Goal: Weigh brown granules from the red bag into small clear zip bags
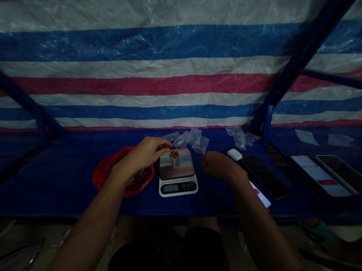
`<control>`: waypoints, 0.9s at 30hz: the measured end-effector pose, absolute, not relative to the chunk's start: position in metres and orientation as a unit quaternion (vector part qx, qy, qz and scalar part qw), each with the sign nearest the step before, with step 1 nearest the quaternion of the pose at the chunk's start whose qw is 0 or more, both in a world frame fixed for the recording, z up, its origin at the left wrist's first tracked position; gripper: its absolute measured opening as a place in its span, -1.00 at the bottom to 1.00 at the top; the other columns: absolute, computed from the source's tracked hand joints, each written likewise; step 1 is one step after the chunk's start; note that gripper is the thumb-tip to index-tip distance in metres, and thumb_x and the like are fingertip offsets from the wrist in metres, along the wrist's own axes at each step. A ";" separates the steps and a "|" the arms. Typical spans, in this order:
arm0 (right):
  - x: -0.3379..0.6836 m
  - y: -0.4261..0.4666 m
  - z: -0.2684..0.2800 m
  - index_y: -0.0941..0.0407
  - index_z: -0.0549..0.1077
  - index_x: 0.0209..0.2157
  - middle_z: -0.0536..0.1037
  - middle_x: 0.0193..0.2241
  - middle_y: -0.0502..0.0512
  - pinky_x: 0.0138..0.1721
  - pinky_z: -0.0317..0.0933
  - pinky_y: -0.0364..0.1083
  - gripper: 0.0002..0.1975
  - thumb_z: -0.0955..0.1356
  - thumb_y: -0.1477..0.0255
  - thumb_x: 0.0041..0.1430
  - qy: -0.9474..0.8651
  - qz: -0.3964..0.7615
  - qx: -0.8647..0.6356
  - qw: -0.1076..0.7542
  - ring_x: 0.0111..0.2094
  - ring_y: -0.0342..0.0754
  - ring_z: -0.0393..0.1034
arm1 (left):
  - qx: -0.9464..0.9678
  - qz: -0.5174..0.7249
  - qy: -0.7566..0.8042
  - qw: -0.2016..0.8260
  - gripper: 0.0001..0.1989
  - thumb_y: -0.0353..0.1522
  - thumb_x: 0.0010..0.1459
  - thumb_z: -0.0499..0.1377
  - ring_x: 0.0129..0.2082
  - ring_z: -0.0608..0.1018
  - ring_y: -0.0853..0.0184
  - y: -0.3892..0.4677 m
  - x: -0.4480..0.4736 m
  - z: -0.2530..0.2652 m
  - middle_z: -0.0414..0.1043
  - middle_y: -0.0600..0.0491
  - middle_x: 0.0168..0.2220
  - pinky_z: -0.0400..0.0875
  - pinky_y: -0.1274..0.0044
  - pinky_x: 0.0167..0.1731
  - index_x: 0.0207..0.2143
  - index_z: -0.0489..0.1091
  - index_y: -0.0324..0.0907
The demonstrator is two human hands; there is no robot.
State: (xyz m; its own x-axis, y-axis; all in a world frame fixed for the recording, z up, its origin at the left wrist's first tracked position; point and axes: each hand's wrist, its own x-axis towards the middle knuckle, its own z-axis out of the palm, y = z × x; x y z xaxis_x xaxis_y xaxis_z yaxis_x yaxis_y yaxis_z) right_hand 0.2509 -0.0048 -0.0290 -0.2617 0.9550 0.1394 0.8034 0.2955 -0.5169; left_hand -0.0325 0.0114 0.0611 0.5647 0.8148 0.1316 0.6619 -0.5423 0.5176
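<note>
A white kitchen scale [176, 172] with a shiny metal plate and a lit display stands in front of me. A small heap of brown pieces [174, 154] lies on its plate; their kind is too dark to tell. My left hand [147, 152] is over the scale's far left corner, thumb and fingers drawn together beside the heap. More brown pieces [141, 177] lie in a red plastic bag [100, 177], partly hidden under my left forearm. Right of the scale, my right hand [216, 164] is closed, its fingers at the corner of a small clear plastic bag [201, 144].
More clear bags [180, 139] lie behind the scale, others [240, 137] farther right. A white case [234, 154], a dark phone [266, 176] and a lit phone [261, 195] lie by my right arm. Two more phones are farther right. Blue metal bars [266, 116] and striped sheeting [141, 84] rise behind.
</note>
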 end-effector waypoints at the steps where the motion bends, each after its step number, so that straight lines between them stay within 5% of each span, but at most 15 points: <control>1: 0.250 -0.007 -0.027 0.07 0.47 -0.65 0.56 -0.63 0.13 -0.48 0.18 -0.10 -0.79 0.44 0.62 -0.07 -0.782 0.174 -0.579 0.154 -0.59 0.00 0.45 | 0.859 0.182 0.434 0.202 -0.74 -0.34 0.33 0.12 -0.05 0.64 0.23 0.008 -0.036 0.063 0.65 0.01 -0.04 0.49 0.43 -0.02 -0.04 0.58 -0.12; 3: 0.247 -0.009 -0.020 0.09 0.53 -0.56 0.63 -0.52 0.21 -0.41 0.24 -0.08 -0.82 0.39 0.64 -0.01 -0.788 0.174 -0.587 0.065 -0.48 0.07 0.54 | 0.857 0.178 0.448 0.185 -0.72 -0.29 0.34 0.12 -0.03 0.63 0.22 0.001 -0.045 0.064 0.64 0.02 -0.03 0.48 0.42 0.00 -0.03 0.58 -0.11; 13: 0.246 -0.032 -0.002 0.12 0.62 -0.29 0.68 -0.27 0.28 -0.34 0.26 -0.06 -0.71 0.32 0.67 0.06 -0.787 0.133 -0.602 -0.026 -0.27 0.14 0.60 | 0.819 0.139 0.531 0.165 -0.65 -0.17 0.32 0.08 -0.04 0.63 0.20 -0.037 -0.113 0.052 0.63 0.05 0.00 0.46 0.40 0.02 -0.04 0.57 -0.08; 23: 0.218 -0.022 0.026 0.07 0.60 -0.22 0.68 -0.24 0.09 -0.18 0.36 -0.08 -0.79 0.37 0.59 0.17 -0.796 0.247 -0.468 0.293 -0.21 0.01 0.56 | 0.786 0.024 0.594 0.170 -0.72 -0.31 0.11 0.23 -0.11 0.64 0.16 -0.039 -0.133 0.018 0.64 -0.05 -0.08 0.47 0.46 -0.15 -0.11 0.57 -0.11; 27: 0.192 -0.010 0.033 0.10 0.58 -0.22 0.66 -0.26 0.09 -0.18 0.38 -0.07 -0.85 0.40 0.56 0.19 -0.784 0.281 -0.423 0.358 -0.24 -0.03 0.55 | 0.791 0.015 0.594 0.145 -0.78 -0.36 0.13 0.20 -0.13 0.64 0.18 -0.039 -0.131 0.016 0.64 -0.02 -0.10 0.44 0.48 -0.19 -0.17 0.57 -0.08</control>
